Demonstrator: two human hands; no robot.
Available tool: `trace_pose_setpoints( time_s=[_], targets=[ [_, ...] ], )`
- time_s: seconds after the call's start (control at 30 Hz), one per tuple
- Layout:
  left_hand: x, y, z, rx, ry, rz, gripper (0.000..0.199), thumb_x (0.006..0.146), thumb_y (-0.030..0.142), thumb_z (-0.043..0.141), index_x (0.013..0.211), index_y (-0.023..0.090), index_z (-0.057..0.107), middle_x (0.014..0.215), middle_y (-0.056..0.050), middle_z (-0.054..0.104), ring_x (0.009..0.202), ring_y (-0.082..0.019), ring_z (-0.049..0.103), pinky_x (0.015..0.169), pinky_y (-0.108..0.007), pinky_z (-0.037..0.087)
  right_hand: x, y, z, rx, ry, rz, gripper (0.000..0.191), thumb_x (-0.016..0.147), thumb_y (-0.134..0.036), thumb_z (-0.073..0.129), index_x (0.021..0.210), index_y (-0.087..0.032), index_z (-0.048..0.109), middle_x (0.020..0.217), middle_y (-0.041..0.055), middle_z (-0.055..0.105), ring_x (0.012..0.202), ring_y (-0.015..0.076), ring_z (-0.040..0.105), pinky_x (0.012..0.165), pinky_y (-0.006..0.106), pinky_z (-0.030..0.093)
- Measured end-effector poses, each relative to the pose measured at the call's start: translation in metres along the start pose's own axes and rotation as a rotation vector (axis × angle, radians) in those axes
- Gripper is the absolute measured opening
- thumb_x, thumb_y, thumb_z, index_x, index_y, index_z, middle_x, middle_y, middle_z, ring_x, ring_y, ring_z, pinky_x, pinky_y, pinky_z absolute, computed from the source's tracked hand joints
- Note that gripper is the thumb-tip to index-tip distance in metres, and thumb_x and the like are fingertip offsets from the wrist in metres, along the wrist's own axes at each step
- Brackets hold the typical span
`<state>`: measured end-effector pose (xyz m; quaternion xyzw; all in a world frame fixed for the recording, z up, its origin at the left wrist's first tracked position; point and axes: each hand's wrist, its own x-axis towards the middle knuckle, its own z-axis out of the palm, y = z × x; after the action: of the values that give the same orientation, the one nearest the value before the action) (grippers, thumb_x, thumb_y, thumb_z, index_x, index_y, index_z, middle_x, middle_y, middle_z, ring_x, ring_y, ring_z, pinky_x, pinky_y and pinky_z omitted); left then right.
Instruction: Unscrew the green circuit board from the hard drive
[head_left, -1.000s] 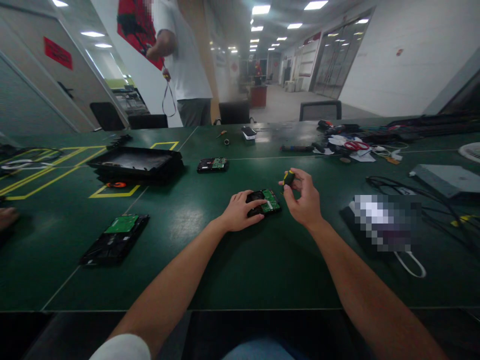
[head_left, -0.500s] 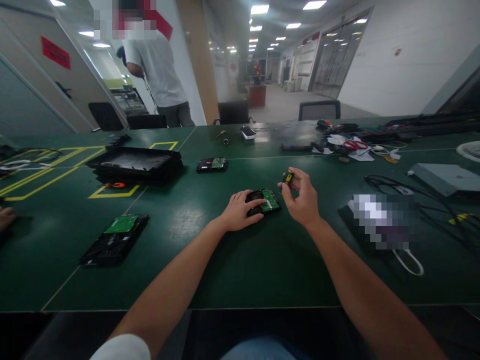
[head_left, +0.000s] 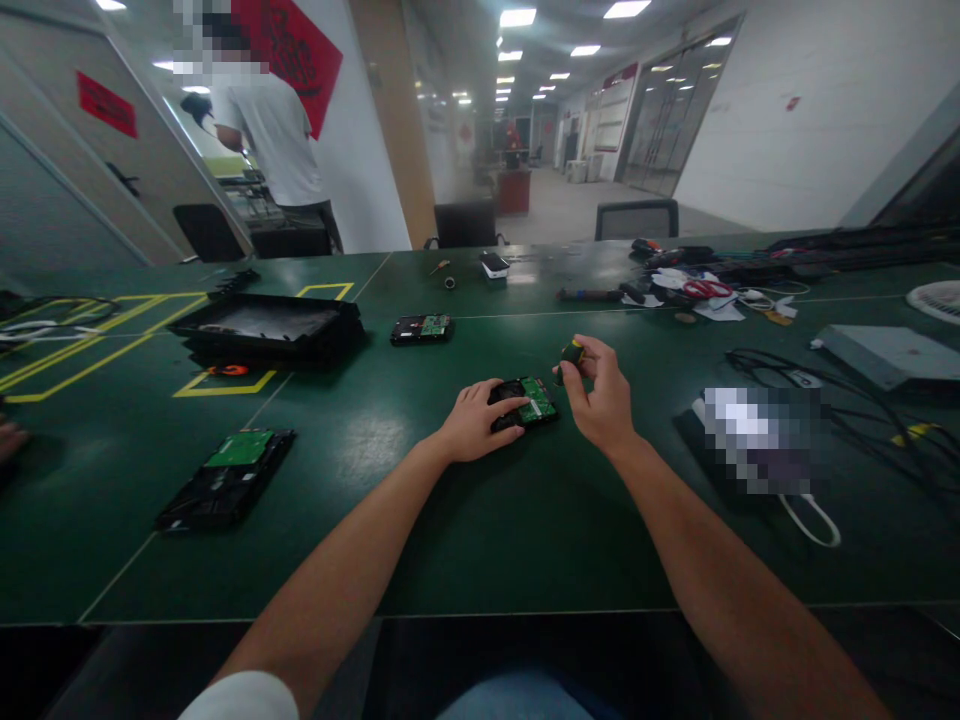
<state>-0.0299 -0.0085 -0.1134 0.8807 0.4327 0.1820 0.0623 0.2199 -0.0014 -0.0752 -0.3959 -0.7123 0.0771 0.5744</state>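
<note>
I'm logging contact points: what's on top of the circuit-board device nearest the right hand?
The left hand rests across the device's left part, one fingertip reaching its green board. What lies beneath the fingers is covered, so I can't tell.

Glossy green, matt black

The smooth green desk (head_left: pixel 450 540) is gleaming glossily under the lights. The stacked black rectangular trays (head_left: pixel 266 330) are looking like plastic, scuffed inside; the flat grey box (head_left: pixel 889 355) is showing a matt, metal-like face. Crumpled white sheets (head_left: pixel 721 308) are resembling paper.

red wall banner (head_left: pixel 304 62), red door sign (head_left: pixel 106 103), illegible
</note>
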Motion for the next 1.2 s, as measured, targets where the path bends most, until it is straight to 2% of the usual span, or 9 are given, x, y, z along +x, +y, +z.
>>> trace_pose_setpoints(
  time_s=[0.13, 0.33, 0.53, 0.67, 0.77, 0.9, 1.07, 1.2],
  targets=[
    [0.0, -0.0013, 0.0014, 0.002, 0.0, -0.003, 0.056, 0.098, 0.059, 0.062, 0.152, 0.043, 0.055, 0.159, -0.01, 0.039, 0.146, -0.039, 0.038, 0.119, -0.059, 0.032, 0.001, -0.0006, -0.0021, -0.091, 0.037, -0.051, 0.045, 0.097, -0.044, 0.068, 0.138, -0.031, 0.055, 0.122, 0.0093, 0.066, 0.092, 0.0244, 0.071, 0.083, 0.047, 0.066],
    [-0.0002, -0.0029, 0.0032, -0.001, 0.01, 0.002, 0.057, 0.098, 0.059, 0.063, 0.152, 0.043, 0.055, 0.16, -0.009, 0.038, 0.146, -0.039, 0.038, 0.119, -0.059, 0.032, 0.0008, -0.0036, -0.0021, -0.013, -0.039, -0.035, 0.041, 0.106, -0.038, 0.05, 0.147, -0.034, 0.048, 0.136, 0.0096, 0.065, 0.106, 0.0255, 0.074, 0.099, 0.051, 0.062],
    [0.0, -0.0014, 0.0014, 0.006, -0.003, 0.004, 0.057, 0.099, 0.059, 0.062, 0.153, 0.043, 0.055, 0.159, -0.011, 0.038, 0.146, -0.039, 0.038, 0.118, -0.059, 0.033, 0.0017, -0.0029, -0.0034, -0.094, 0.033, -0.064, 0.042, 0.099, -0.043, 0.065, 0.139, -0.034, 0.056, 0.123, 0.0088, 0.065, 0.098, 0.0257, 0.07, 0.089, 0.049, 0.065],
    [-0.0001, 0.0003, -0.0002, 0.003, -0.006, 0.001, 0.056, 0.099, 0.059, 0.062, 0.152, 0.042, 0.055, 0.158, -0.01, 0.039, 0.146, -0.039, 0.038, 0.119, -0.059, 0.033, 0.0011, -0.0035, -0.0031, -0.032, -0.002, -0.037, 0.04, 0.104, -0.041, 0.054, 0.144, -0.034, 0.052, 0.133, 0.0096, 0.064, 0.106, 0.0263, 0.072, 0.095, 0.051, 0.063],
    [-0.0003, 0.0008, -0.0007, 0.004, -0.007, 0.0, 0.056, 0.099, 0.059, 0.062, 0.152, 0.042, 0.055, 0.158, -0.01, 0.039, 0.146, -0.038, 0.038, 0.119, -0.058, 0.032, 0.0009, -0.0029, -0.0028, -0.015, -0.01, -0.015, 0.04, 0.106, -0.039, 0.052, 0.146, -0.034, 0.05, 0.13, 0.0088, 0.067, 0.102, 0.0247, 0.074, 0.094, 0.05, 0.064],
    [-0.0001, 0.0003, -0.0001, 0.009, -0.004, 0.004, 0.057, 0.099, 0.059, 0.062, 0.153, 0.042, 0.055, 0.158, -0.011, 0.039, 0.147, -0.039, 0.038, 0.119, -0.059, 0.033, 0.0014, -0.0031, -0.0041, -0.117, 0.037, -0.079, 0.04, 0.1, -0.041, 0.064, 0.138, -0.032, 0.058, 0.122, 0.0089, 0.067, 0.101, 0.0258, 0.071, 0.089, 0.047, 0.064],
    [-0.0002, -0.0014, 0.0021, 0.022, 0.011, 0.01, 0.057, 0.099, 0.059, 0.062, 0.152, 0.041, 0.056, 0.158, -0.012, 0.038, 0.145, -0.038, 0.04, 0.118, -0.057, 0.034, 0.0008, -0.0029, -0.0023, -0.03, -0.002, -0.048, 0.041, 0.106, -0.038, 0.053, 0.146, -0.031, 0.051, 0.133, 0.0097, 0.066, 0.102, 0.024, 0.074, 0.095, 0.047, 0.062],
    [-0.0007, -0.002, 0.0023, 0.017, 0.009, 0.011, 0.056, 0.099, 0.059, 0.062, 0.152, 0.041, 0.056, 0.158, -0.012, 0.038, 0.145, -0.039, 0.04, 0.118, -0.058, 0.034, 0.001, -0.0011, -0.0019, -0.078, 0.042, -0.047, 0.043, 0.101, -0.042, 0.062, 0.141, -0.03, 0.054, 0.124, 0.0094, 0.068, 0.093, 0.0232, 0.073, 0.085, 0.045, 0.065]
  ],
)
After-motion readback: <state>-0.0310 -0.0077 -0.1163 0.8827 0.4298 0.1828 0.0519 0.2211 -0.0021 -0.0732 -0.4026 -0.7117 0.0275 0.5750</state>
